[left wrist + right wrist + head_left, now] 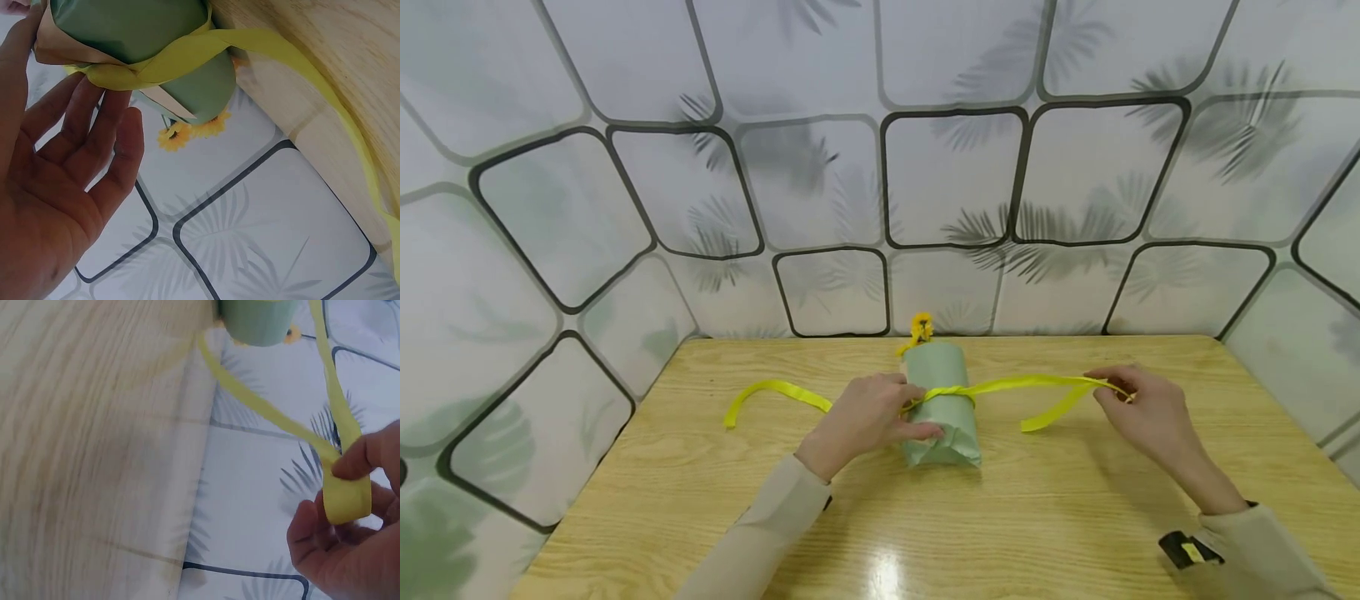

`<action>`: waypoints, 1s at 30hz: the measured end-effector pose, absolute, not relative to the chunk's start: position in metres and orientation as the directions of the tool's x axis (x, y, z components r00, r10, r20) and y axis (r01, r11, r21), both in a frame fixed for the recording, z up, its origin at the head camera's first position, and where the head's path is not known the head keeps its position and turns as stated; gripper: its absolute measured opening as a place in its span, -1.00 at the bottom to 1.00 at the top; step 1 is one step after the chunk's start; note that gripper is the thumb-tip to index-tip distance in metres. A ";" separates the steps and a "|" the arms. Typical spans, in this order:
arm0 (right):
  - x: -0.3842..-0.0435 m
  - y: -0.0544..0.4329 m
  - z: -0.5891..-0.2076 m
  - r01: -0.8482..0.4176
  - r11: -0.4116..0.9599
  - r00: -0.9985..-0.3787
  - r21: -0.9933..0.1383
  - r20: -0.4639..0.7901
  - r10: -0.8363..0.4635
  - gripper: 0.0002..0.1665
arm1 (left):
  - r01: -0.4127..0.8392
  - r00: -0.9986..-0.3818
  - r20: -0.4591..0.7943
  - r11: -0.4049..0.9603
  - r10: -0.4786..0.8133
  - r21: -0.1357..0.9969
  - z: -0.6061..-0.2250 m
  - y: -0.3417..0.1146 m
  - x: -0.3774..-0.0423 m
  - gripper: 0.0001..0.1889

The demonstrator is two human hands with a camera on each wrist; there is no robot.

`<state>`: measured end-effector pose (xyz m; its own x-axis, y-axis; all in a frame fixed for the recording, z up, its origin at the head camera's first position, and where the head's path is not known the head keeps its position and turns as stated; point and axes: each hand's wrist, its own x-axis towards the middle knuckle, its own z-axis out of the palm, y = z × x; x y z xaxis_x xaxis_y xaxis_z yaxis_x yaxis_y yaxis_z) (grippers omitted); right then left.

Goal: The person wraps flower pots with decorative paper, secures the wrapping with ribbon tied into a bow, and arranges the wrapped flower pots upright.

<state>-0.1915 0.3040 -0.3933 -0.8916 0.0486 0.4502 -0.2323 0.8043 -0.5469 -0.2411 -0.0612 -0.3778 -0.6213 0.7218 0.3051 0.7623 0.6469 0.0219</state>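
A small bouquet wrapped in pale green paper (937, 365) lies on the wooden table, with yellow flowers (922, 326) showing at its far end. Yellow ribbon (1015, 384) goes around its middle and looks twisted there. My left hand (867, 414) holds the bouquet from the left, thumb over the paper and fingertips against the ribbon (181, 56) in the left wrist view. Off to the right, my right hand (1150, 415) pinches the other length of ribbon, folded back into a loop (347, 497) between thumb and fingers. The ribbon's tail hangs back toward the bouquet.
A loose ribbon end (775, 386) curls over the table to the left of the left hand. The light wood table (1000, 533) meets a wall covering (955, 183) with black outlines and leaf prints close behind the bouquet.
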 end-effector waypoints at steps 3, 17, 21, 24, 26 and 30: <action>-0.197 0.314 -0.393 -0.190 0.811 -0.876 -0.553 0.468 0.114 -0.72 | 0.772 -0.622 0.294 0.630 0.725 0.079 -0.378 -0.064 -0.243 -0.52; -0.211 0.318 -0.394 -0.302 0.836 -0.945 -0.458 0.258 -0.200 -0.26 | 0.749 -0.658 0.275 0.572 0.701 0.333 -0.381 -0.075 -0.253 -0.78; -0.206 0.274 -0.389 -0.465 0.770 -0.873 -0.437 0.368 -0.318 -0.41 | 0.757 -0.649 0.299 0.558 0.699 0.340 -0.382 -0.076 -0.253 -0.79; -0.205 0.245 -0.391 -0.470 0.702 -0.883 -0.536 0.302 -0.360 -0.44 | 0.765 -0.640 0.314 0.545 0.701 0.343 -0.383 -0.077 -0.254 -0.79; -0.207 0.231 -0.394 -0.445 0.662 -0.893 -0.603 0.246 -0.377 -0.42 | 0.767 -0.637 0.313 0.537 0.705 0.351 -0.384 -0.078 -0.254 -0.78; -0.212 0.217 -0.403 -0.437 0.665 -0.897 -0.606 0.238 -0.372 -0.56 | 0.769 -0.629 0.308 0.514 0.713 0.380 -0.386 -0.078 -0.256 -0.76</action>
<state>-0.2116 0.2166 -0.4034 -0.8970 -0.3724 0.2382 -0.4369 0.6650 -0.6057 -0.2556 -0.0785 -0.3864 -0.6295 0.7135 0.3078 0.7688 0.5144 0.3798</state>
